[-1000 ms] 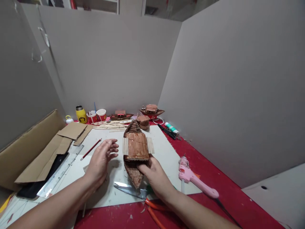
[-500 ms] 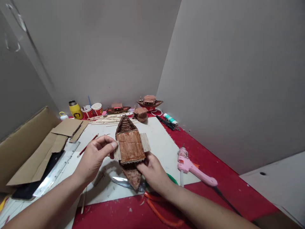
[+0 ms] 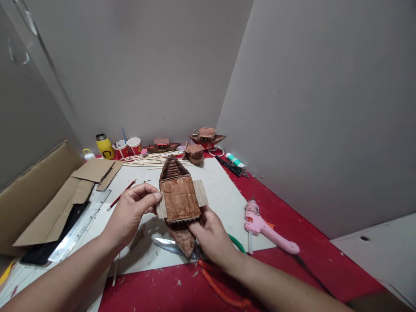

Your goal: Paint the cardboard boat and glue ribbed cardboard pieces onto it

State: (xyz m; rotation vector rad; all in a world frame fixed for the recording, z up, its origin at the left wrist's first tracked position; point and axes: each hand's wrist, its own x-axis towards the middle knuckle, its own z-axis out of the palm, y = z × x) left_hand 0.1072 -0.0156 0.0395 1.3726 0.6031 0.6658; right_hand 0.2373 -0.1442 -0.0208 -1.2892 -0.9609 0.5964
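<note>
A brown model boat (image 3: 180, 199) with a flat painted roof is held above the white sheet, its ribbed bow pointing away. My right hand (image 3: 209, 229) grips it from the lower right, the fingers partly hidden beneath the hull. Between thumb and fingers, my left hand (image 3: 143, 203) pinches a pale wooden flap (image 3: 161, 206) that sticks out from under the roof's left side. Another pale flap (image 3: 200, 193) juts out on the right side, above my right hand. Scissors (image 3: 172, 245) lie below the boat, partly covered by it and my right hand.
A pink glue gun (image 3: 260, 225) lies on the right. Cardboard pieces (image 3: 55, 208), a clear ruler (image 3: 79, 227) and a red pencil (image 3: 121, 195) are at left. Thin sticks (image 3: 149, 160), paper cups (image 3: 133, 146), a yellow bottle (image 3: 104, 147) and other model boats (image 3: 207, 137) stand behind.
The view has shifted slightly, so most things appear a little further right. Both hands keep their hold, and the boat's pose looks nearly the same.
</note>
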